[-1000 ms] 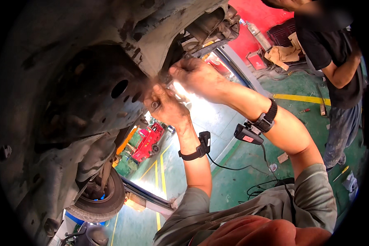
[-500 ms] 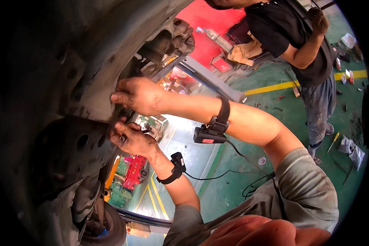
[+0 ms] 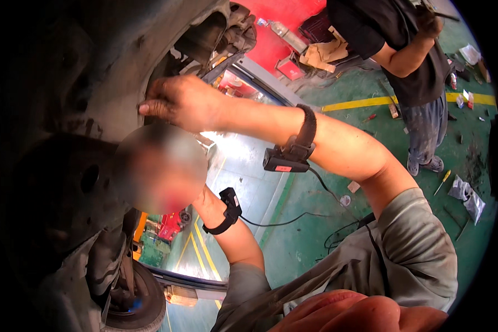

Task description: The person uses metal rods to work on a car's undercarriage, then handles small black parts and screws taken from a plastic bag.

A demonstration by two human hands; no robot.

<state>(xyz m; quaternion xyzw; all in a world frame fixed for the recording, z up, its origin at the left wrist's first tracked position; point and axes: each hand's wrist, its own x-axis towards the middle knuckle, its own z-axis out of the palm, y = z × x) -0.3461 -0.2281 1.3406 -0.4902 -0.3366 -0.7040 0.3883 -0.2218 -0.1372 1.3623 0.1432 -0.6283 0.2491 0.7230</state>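
Note:
My right hand (image 3: 185, 104) is raised against the pale, grimy metal panel (image 3: 119, 108) of a vehicle's underside. Its fingers are curled in with the thumb alongside; whatever they pinch is too dark to make out. Just below it, a round blur covers my left hand (image 3: 169, 178), hiding its fingers and anything in them. That hand is close to a dark plate with round holes (image 3: 66, 182). Each of my wrists carries a black strap with a small box, the right one (image 3: 286, 157) and the left one (image 3: 231, 207), both with cables.
A co-worker in a black shirt (image 3: 409, 66) stands at the upper right, holding a dark tool. A tyre (image 3: 149, 304) hangs at lower left. On the green floor lie a yellow screwdriver (image 3: 442, 182), plastic bags (image 3: 467, 196) and scraps. A silver cylinder (image 3: 288, 36) lies farther off.
Both my hands have shifted slightly up and left in the picture. The left hand, clear before with a small round-ended piece at its fingers, is now blurred. The co-worker's hand and tool have moved.

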